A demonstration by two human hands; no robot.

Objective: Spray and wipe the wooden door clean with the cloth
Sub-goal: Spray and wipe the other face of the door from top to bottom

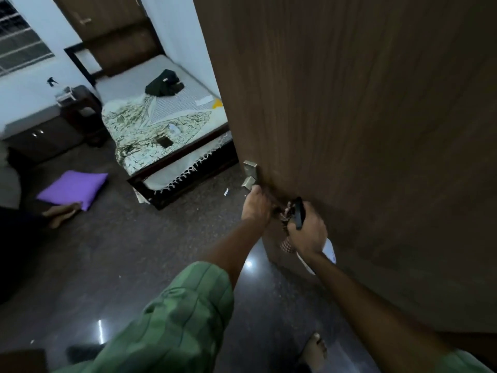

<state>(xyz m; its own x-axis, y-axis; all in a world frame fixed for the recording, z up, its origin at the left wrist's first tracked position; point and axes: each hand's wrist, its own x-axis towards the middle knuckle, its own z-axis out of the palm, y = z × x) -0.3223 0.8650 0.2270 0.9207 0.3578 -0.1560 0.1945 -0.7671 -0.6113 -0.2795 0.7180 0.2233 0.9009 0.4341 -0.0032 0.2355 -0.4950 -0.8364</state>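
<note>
The person stands at the wooden door (363, 117), low near its metal latch (250, 175). The right hand (308, 232) grips a spray bottle (329, 251), black trigger up; the left hand (255, 205) appears to bunch the checked cloth (285, 239) against the edge. Likely mid spray-and-wipe; next, rubbing the panel. Fingers, nozzle and most of the cloth are hidden and blurred.

Dim room, dark glossy floor (113, 265) catching small glints of light. A bed (172, 125) with a patterned sheet sits against the white wall (177, 36). A purple pillow (72, 188) lies on the floor. Barred window (18, 36) at left, dark cabinet (40, 138) beneath.
</note>
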